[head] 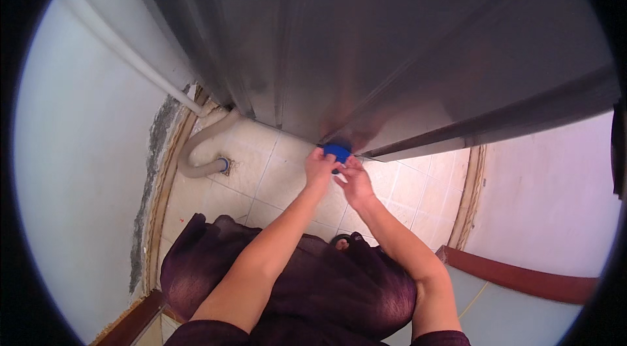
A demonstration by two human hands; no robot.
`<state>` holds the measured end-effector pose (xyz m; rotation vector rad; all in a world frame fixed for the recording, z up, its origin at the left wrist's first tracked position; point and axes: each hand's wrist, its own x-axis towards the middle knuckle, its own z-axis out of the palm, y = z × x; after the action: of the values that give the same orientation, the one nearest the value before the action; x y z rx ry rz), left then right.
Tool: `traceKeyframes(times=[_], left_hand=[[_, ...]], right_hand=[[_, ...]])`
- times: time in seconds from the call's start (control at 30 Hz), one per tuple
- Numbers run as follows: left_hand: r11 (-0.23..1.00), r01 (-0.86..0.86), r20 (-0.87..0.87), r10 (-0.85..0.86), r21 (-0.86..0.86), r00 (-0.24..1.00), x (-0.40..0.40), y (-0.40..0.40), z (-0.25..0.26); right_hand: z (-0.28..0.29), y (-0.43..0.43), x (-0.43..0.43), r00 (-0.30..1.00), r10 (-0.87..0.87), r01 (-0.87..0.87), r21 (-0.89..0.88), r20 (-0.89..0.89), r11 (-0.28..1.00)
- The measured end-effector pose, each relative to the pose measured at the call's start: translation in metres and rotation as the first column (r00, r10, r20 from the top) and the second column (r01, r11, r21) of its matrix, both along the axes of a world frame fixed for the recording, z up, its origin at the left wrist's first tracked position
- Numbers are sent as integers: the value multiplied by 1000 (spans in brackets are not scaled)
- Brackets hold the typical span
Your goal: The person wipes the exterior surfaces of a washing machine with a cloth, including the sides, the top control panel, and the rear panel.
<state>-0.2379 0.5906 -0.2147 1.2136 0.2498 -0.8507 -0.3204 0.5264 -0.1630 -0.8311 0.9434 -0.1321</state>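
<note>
Both my hands meet around a small blue object (336, 151), just in front of the lower edge of a dark, glossy upright panel (372, 52). My left hand (321, 167) grips the blue object from its left side. From the right, my right hand (353, 177) has its fingertips at the object's lower right edge; some fingers are spread. The object's kind cannot be told, and its underside is partly hidden by my fingers. The panel shows a faint reflection of my hands.
At the left, a grey corrugated hose (188, 155) curves into a floor drain (226, 166). A white pipe (147, 79) runs down the left wall, where plaster is chipped. Pale tiles (269, 174) cover the floor. A red-brown door frame (519, 275) lies at lower right.
</note>
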Motion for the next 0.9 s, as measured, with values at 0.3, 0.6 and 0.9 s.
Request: traceKeyframes(times=[0.3,0.6,0.9], left_hand=[[873,-476,-7,479,109,878,32,17,10],[921,344,-103,-366,-182,925,-35,-24,-4],[947,102,-310,-200,-305,930,-29,-22,-34]], right_hand=[[-15,40,48,995,-34,21,142,90,990],[-34,-22,-20,945,-324,327,76,-48,942],[-63,-30,-17,937,-340,311,255,77,916]])
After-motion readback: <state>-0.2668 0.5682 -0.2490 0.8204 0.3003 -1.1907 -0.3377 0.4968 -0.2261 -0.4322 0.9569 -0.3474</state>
